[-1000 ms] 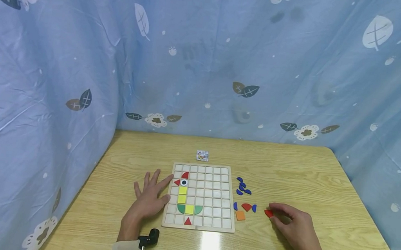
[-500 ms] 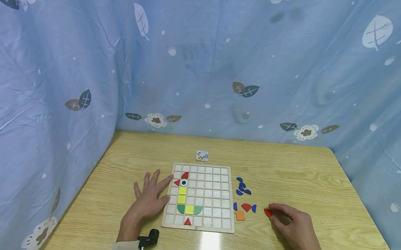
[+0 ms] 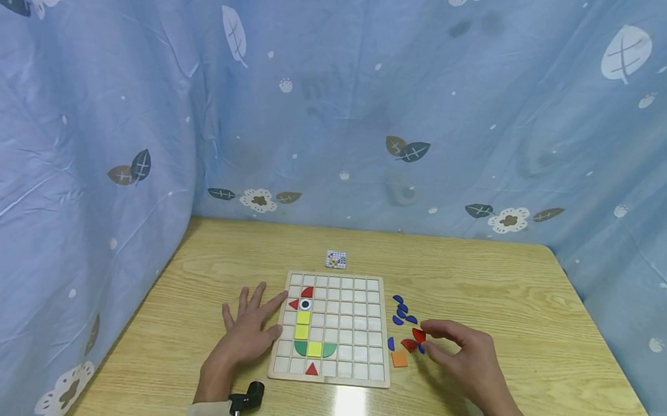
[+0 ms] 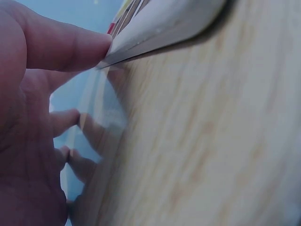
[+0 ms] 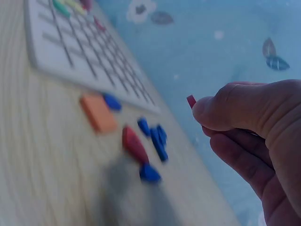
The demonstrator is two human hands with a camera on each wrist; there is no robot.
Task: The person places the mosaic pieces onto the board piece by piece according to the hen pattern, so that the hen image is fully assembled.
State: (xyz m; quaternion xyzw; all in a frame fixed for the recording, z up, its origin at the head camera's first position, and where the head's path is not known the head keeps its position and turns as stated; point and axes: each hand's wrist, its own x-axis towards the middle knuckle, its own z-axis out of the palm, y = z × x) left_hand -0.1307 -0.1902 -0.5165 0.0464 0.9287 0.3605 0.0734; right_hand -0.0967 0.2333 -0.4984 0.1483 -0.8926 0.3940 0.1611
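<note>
My right hand pinches a red quarter-circle tile between thumb and fingers, lifted over the table to the right of the gridded wooden board. In the right wrist view only a sliver of that red tile shows past the thumb. Below it lie another red quarter-circle tile and a blue tile. Fingers spread, my left hand rests on the table, its thumb and index finger touching the board's left edge. The board carries red, yellow and green tiles and a round eye tile.
Beside the board's right edge lie an orange square tile and several blue tiles. A small printed pattern card lies behind the board. A blue patterned curtain hangs around the wooden table.
The right hand has lifted the red quarter-circle tile and carried it left, over the other red tile. The left hand stays still at the board.
</note>
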